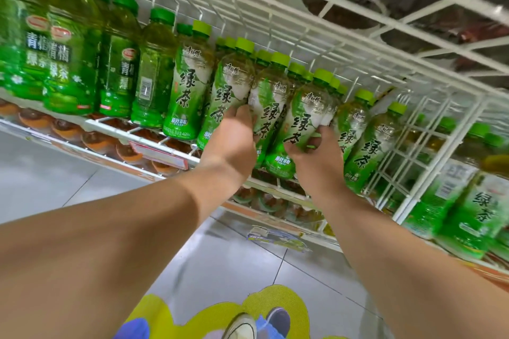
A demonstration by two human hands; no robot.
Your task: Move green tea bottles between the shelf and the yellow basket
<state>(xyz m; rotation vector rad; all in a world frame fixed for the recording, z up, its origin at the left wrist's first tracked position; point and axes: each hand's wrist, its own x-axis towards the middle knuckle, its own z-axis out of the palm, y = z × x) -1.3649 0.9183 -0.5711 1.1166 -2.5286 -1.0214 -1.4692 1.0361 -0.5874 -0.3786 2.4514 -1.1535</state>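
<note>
While I lean in with both arms raised to the drinks, entries run from my feet outward.
Shoe (242, 325): mine, at the bottom edge, on a yellow-green floor patch (278, 297) too cropped to name.
Yellow basket: not in view.
Floor (82, 187): grey tiles.
Right hand (316, 157): clasped round the lower body of one green tea bottle (298, 124), thumb in front, fingers behind. I judge the low grip lets it tilt under the wire overhead.
Left hand (234, 140): fingers pushed into the gap between two neighbouring bottles, touching them. Whether they close on one I cannot tell. Probably parting the pack.
Held bottle, location: at the shelf front, among its row. Leaving or arriving, I cannot say.
Green tea row (190, 85): pale caps, labels outward, packed shoulder to shoulder, so each must be worked free singly.
Shelf (110, 122): white wire; the low front rail stops bottles sliding off.
Wire divider (429, 140): upright, fencing the row from stock to its right.
Dark-capped bottles (66, 58): another green drink, left of the row.
Upper wire deck (330, 8): close above the caps.
</note>
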